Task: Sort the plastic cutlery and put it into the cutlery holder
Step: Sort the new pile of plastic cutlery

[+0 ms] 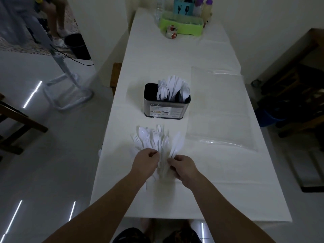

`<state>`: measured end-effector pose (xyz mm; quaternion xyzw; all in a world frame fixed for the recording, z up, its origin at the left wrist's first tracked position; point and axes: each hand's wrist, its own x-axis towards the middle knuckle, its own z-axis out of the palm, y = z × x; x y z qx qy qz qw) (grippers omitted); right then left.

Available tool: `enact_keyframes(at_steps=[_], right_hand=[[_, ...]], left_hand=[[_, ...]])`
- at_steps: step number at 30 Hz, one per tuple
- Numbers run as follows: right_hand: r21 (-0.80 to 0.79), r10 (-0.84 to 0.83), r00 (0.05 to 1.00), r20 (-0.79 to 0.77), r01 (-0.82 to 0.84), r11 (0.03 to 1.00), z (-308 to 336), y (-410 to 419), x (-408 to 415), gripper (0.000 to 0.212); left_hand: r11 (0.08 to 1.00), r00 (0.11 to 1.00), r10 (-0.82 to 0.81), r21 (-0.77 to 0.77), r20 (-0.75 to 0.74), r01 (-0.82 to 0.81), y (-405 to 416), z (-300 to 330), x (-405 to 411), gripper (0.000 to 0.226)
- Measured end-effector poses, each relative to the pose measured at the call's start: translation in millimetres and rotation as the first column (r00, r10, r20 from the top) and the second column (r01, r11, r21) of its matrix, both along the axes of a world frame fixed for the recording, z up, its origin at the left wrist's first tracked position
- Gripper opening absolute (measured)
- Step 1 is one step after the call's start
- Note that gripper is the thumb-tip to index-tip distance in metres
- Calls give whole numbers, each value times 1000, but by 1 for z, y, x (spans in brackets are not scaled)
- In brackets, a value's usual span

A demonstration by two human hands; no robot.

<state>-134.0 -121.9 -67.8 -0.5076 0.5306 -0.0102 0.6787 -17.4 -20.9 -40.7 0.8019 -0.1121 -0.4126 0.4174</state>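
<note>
Left hand (147,159) is curling its fingers into the handle end of the loose plastic cutlery (157,142) fanned on the worktop (219,181), and the right hand (182,165) is pinching handles just beside it, both hands about equally near. The pieces are lying lengthwise, heads pointing away toward the cutlery holder (166,106), which is standing straight ahead, already part filled. Its label is reading "Kosso", I think; the smaller print is too small to tell.
</note>
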Motion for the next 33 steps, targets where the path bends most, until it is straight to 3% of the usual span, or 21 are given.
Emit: enact_keyframes(at_steps=[7,10,14,17,19,33], right_hand=[[-35,229,969,96,-227,973,16,10,11,9],[-151,319,948,1,-315,937,15,15,24,11],[-300,427,898,-106,-438,847,9,17,41,19],[-466,414,869,-270,-494,734,3,12,42,22],[-496,393,851,-348,-523,693,-1,7,38,27],[-549,226,801,-555,-556,624,-12,7,50,22]], left_hand=[[993,991,-117,8,69,117,-13,1,-1,26],[996,994,-68,57,88,63,-13,-4,7,25],[991,991,118,51,65,-122,-12,-8,23,24],[956,953,284,-36,-107,-290,-7,-5,37,13],[926,913,352,-63,-204,-371,-3,-4,44,9],[909,887,394,-43,-240,-415,9,-19,47,10]])
